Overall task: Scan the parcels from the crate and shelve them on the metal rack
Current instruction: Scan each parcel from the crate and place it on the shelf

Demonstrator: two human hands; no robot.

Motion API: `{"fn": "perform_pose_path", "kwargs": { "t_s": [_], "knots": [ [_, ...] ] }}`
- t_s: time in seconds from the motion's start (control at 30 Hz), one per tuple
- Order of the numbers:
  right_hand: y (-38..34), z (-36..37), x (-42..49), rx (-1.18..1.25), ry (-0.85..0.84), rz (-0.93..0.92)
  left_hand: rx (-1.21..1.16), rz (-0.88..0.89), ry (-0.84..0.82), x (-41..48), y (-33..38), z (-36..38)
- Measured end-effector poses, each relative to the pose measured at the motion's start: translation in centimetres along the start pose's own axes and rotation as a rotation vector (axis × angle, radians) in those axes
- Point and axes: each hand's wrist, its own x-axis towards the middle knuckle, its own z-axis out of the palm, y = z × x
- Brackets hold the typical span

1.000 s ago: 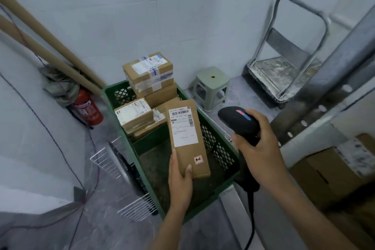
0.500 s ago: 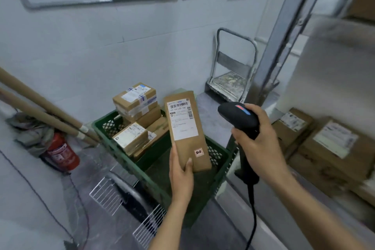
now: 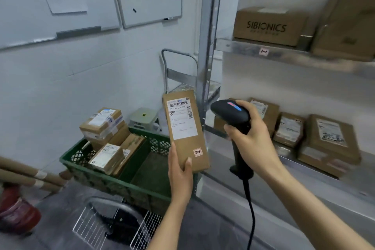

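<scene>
My left hand (image 3: 180,174) grips the lower end of a long flat brown parcel (image 3: 185,130), held upright with its white barcode label facing me and a small pink sticker near the bottom. My right hand (image 3: 253,140) holds a black corded barcode scanner (image 3: 230,112) by its handle, just right of the parcel, head turned toward it. Below and left stands the green crate (image 3: 113,180) with several labelled cardboard parcels (image 3: 105,128) stacked at its far end. The metal rack (image 3: 263,50) rises on the right, parcels lying on its shelves.
The upper shelf carries a SIBIONICS box (image 3: 269,26) and a larger carton (image 3: 347,24); several labelled parcels (image 3: 328,138) lie on the lower shelf. A small stool (image 3: 143,117) and a hand trolley (image 3: 180,73) stand behind the crate. White wire racks (image 3: 113,227) lie on the floor; a red extinguisher (image 3: 16,209) is far left.
My view has swung up and right from the crate toward the rack. Both hands rose with it, still holding the parcel and the scanner side by side.
</scene>
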Motion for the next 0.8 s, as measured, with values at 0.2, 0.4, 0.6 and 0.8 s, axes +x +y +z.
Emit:
{"fn": "perform_pose_path", "kwargs": {
  "t_s": [0.2, 0.4, 0.6, 0.8],
  "knots": [
    [-2.0, -5.5, -2.1, 0.000, 0.069, 0.003, 0.017, 0.057, -0.054, -2.7, 4.1, 3.3],
    [-3.0, -11.6, -5.0, 0.005, 0.097, -0.031, -0.027, 0.088, -0.101, -7.2, 7.5, 7.3],
    [-3.0, -16.4, -7.9, -0.023, 0.127, -0.036, -0.093, 0.103, -0.148, -11.6, 9.9, 11.0],
    [-3.3, -19.2, -9.3, -0.060, 0.157, -0.031, -0.097, 0.125, -0.211, -14.0, 11.5, 13.3]
  ]
}}
